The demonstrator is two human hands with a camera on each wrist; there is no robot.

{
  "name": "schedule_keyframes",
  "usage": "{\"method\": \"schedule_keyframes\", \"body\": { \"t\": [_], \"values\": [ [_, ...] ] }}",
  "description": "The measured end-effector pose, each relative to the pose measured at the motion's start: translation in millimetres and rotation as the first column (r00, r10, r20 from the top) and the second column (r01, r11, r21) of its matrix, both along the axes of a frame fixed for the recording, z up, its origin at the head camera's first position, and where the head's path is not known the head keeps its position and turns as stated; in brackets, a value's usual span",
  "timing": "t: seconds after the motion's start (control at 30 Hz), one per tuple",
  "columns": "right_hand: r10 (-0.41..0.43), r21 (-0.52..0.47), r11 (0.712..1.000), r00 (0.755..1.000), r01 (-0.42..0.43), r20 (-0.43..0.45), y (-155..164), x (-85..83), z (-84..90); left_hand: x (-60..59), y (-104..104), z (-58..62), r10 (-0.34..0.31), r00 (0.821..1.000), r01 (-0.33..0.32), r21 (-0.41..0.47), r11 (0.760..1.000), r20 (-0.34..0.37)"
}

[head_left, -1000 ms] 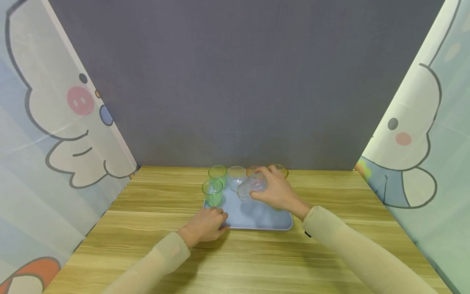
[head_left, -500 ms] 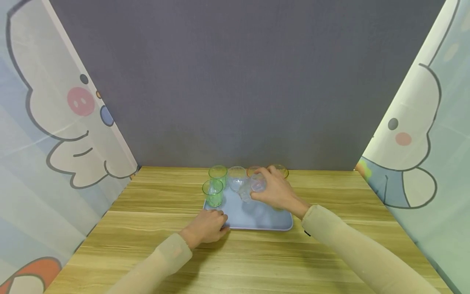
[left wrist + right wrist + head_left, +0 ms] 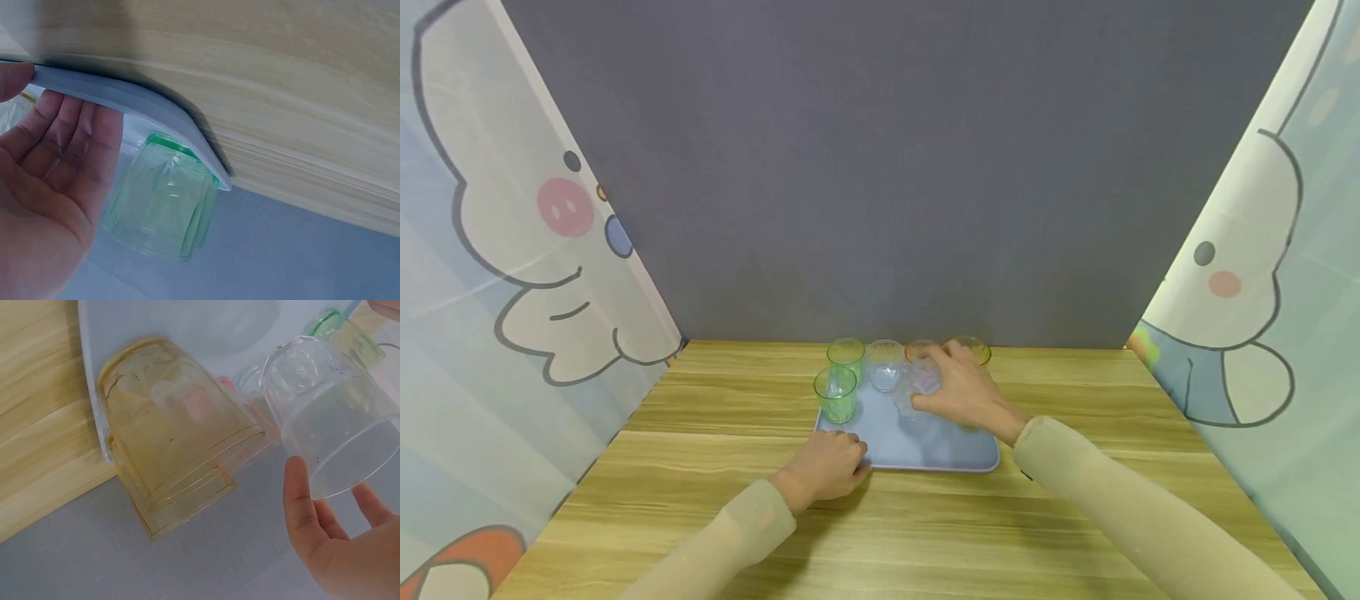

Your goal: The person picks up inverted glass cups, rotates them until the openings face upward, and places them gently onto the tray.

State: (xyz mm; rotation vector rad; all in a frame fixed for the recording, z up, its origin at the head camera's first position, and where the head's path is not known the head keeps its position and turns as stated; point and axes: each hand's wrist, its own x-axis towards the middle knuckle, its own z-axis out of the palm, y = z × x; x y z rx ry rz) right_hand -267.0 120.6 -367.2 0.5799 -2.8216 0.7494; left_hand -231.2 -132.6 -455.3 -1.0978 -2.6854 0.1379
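Observation:
A clear glass tumbler is held near its rim by my right hand, thumb on one side and fingers on the other, over the middle of the pale blue tray. My left hand grips the tray's near rim at the left; in the left wrist view its thumb lies on the outer edge and the fingers reach inside. Two green glasses stand along the tray's left side. Another clear glass and a pink glass are in the back row, the pink one partly hidden by my right hand.
Two amber glasses stand at the tray's right side, mostly behind my right hand in the head view. The tray rests on a wood-grain table. A grey panel rises behind, with printed curtains at both sides.
The clear tumbler in my right hand has gone from leaning well over to nearer upright, its base swinging right and slightly down. My left hand stays at the tray rim.

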Motion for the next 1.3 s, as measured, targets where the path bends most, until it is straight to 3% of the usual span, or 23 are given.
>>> {"method": "schedule_keyframes", "body": {
  "t": [0.27, 0.63, 0.97, 1.3],
  "values": [
    [0.011, 0.042, 0.999, 1.000, -0.011, 0.003, -1, -4.0, -2.6, 0.1, -1, -0.8, -0.023, 0.999, 0.024, 0.014, 1.000, -0.041],
    [-0.006, 0.107, 0.994, 1.000, 0.004, 0.021, -6, -9.0, -3.6, 1.0, 1, 0.3, -0.007, 1.000, 0.008, 0.012, 1.000, -0.019],
    [-0.004, 0.103, 0.995, 0.999, 0.000, 0.045, -12, -14.1, -5.5, 3.2, 3, 2.7, 0.011, 1.000, -0.011, 0.012, 1.000, 0.014],
    [0.021, 0.084, 0.996, 0.999, -0.023, 0.029, -17, -21.1, -12.0, 2.2, 2, 0.2, 0.012, 1.000, -0.012, 0.001, 1.000, -0.008]
  ]
}}
